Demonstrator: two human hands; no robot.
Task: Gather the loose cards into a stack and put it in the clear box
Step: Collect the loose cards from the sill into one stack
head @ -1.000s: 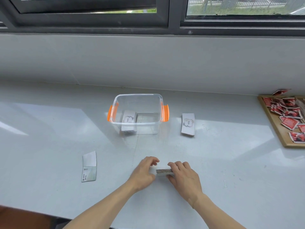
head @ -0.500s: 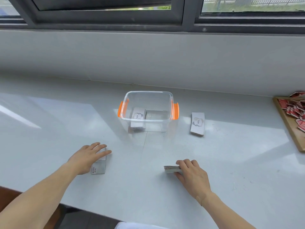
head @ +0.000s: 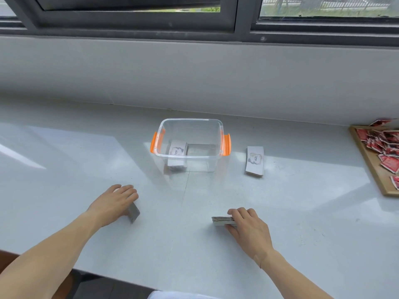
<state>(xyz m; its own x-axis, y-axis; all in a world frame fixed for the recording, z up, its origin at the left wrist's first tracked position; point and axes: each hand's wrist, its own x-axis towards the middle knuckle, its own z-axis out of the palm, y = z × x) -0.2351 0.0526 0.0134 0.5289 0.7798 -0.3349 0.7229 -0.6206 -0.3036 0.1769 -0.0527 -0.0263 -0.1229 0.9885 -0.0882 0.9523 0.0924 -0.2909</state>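
Observation:
A clear box [head: 191, 156] with orange handles stands in the middle of the white counter, and one white card stack [head: 177, 157] lies inside it at the left. Another white card stack [head: 255, 161] lies on the counter to the box's right. My right hand [head: 248, 228] grips a gathered stack of cards [head: 222, 221] resting on the counter. Further left, my left hand [head: 114, 203] closes on a loose grey card [head: 133, 212], whose one edge is tilted up off the counter; most of the card is hidden under my fingers.
A wooden tray [head: 373, 167] with several red packets sits at the far right. A grey wall and a window frame rise behind the counter. The counter's front edge runs just below my forearms.
My left hand left the stack and went left to the loose card, then curled its fingers around it and tipped it up. My right hand stayed on the stack.

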